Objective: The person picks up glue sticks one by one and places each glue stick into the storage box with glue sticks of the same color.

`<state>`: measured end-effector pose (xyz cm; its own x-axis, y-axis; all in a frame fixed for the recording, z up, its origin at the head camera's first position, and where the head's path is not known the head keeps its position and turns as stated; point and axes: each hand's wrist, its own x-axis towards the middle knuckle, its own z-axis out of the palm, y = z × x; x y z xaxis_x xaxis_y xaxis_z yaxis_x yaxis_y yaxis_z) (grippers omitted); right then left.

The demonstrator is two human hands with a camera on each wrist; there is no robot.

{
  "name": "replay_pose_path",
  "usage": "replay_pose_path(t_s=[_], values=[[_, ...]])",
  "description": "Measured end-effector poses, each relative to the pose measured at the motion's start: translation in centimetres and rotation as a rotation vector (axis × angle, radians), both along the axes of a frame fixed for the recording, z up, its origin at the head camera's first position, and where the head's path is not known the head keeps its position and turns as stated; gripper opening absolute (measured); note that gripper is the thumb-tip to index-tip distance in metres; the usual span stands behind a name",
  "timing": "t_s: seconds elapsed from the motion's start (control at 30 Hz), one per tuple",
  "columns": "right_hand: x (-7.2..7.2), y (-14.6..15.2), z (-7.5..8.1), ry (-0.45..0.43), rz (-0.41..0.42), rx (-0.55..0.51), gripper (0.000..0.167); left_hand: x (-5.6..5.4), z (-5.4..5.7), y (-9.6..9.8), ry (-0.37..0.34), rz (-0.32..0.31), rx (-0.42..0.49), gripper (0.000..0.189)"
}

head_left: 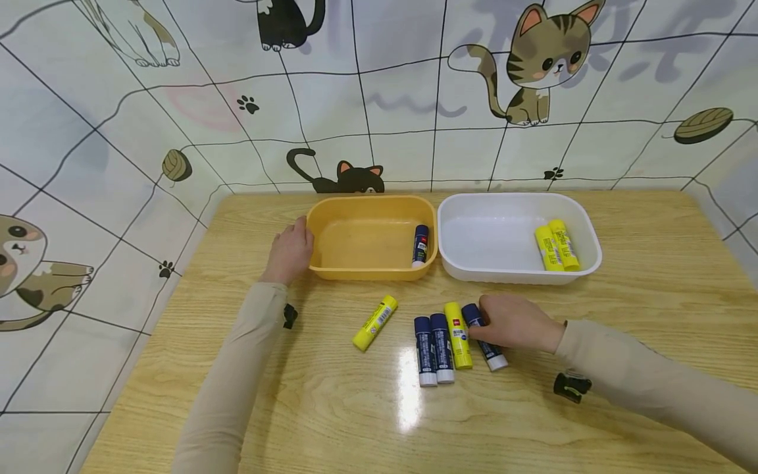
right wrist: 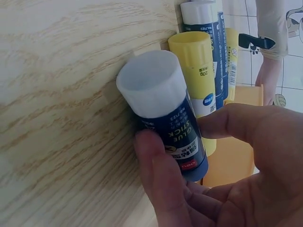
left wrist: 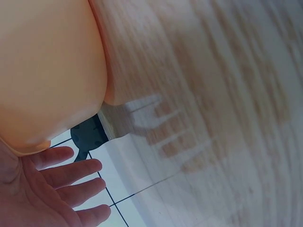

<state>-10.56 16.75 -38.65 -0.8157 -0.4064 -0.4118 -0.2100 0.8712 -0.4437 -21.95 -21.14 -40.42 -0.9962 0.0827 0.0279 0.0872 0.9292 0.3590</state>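
The person's right hand [head_left: 515, 322] has its grip around a dark blue glue stick [head_left: 489, 347], pinching it between thumb and fingers. That stick slants on or just above the desk [head_left: 651, 276], its white end toward five o'clock and its dark end toward eleven; whether it touches the wood cannot be told.

Just beside it, at nine o'clock, lies an upright-pointing yellow stick [head_left: 458, 336], and past that, in the same direction, a pair of blue sticks [head_left: 433, 349] side by side. Farther out at nine o'clock rests a loose yellow stick [head_left: 376, 322], tilted toward one o'clock.

The left hand [head_left: 290, 249] is at the nine o'clock end of the orange tray [head_left: 355, 247], its fingers extended and loosely spread along the outside; the thumb's contact with the rim is hard to make out. The tray sits between ten and eleven o'clock from the held stick and contains one blue stick [head_left: 420, 245] at its three o'clock side.

At one o'clock from the held stick stands the white tray [head_left: 474, 247], with two yellow sticks [head_left: 556, 246] toward its own three o'clock side.
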Motion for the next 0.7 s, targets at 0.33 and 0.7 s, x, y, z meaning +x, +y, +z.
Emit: replay_pose_path(t_s=[0.33, 0.7], values=[[-0.1, 0.3, 0.6, 0.006, -0.006, 0.008, 0.029, 0.0, -0.1, 0.0, -0.013, -0.004, 0.0, 0.047], [-0.9, 0.7, 1.4, 0.125, 0.0, -0.073, 0.034, 0.1, -0.1, 0.0, -0.002, -0.006, 0.005, 0.046]])
